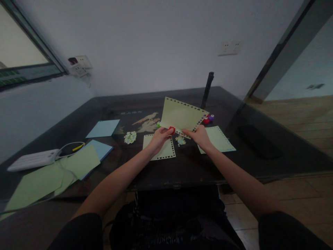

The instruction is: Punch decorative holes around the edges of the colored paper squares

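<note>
Held sheet (pixel 183 113): hangs tilted above the table (pixel 166 173), between left hand (pixel 158 137) and right hand (pixel 201 137).
Cut so far: rows of small holes along the far and right edges, plus part of the near edge.
Left to cut, as a judgement: the left edge, with no holes visible; perhaps some of the near edge, partly hidden by fingers.
Lower sheet (pixel 161 151): lies flat beneath the left hand; shows holes along the right and near edges.
Right-hand sheet (pixel 220 140): lies flat beside the right wrist; shows holes along the right edge.
Paper bits: gathered in a left heap (pixel 130 137) and a smaller right heap (pixel 180 140).
Green paper (pixel 80 161) and blue paper (pixel 102 128): over at the left, no holes visible.
Left fingers: bent, pinching a red punch (pixel 172 130) at the near edge of the held sheet; cannot tell how hard.
Right fingers: curled beneath, thumb on top, pressed together on the near right part of the held sheet.
Purple punch (pixel 211 118): beyond the right hand.
</note>
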The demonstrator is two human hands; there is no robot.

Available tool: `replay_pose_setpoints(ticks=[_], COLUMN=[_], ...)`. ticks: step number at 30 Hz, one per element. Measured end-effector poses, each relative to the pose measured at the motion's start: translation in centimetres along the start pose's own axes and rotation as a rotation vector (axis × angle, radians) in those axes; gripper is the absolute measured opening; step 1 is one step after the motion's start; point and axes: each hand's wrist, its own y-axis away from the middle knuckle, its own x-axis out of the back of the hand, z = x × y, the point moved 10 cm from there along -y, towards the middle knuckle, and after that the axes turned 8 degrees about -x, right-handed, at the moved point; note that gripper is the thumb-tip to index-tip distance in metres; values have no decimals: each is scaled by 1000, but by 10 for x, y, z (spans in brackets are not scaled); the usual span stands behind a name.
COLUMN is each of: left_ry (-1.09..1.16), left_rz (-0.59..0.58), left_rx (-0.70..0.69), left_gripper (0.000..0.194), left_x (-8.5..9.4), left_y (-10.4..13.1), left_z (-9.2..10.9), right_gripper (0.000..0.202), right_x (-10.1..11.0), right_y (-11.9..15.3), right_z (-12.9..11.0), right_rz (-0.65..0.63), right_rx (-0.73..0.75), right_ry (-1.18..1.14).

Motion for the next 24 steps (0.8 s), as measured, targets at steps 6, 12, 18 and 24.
replay_pose_setpoints(ticks=[6,12,18,24], left_ry=[4,-23,9,27], left_rz=[16,17,29,43], left_rx=[-5,-36,-26,-9], left_gripper=[33,27,19,17], left_x=[-1,1,-1,-4], left_y=[1,-2,0,2], left_z=[2,-1,-3,-6], right_gripper=[33,29,31,30], right_x=[0,1,4,8], right_y=[-1,2,5,10], right_z=[1,-3,-8,-10], right_rz=[0,9,32,35], right_rx=[13,14,16,34], right_ry=[1,2,29,40])
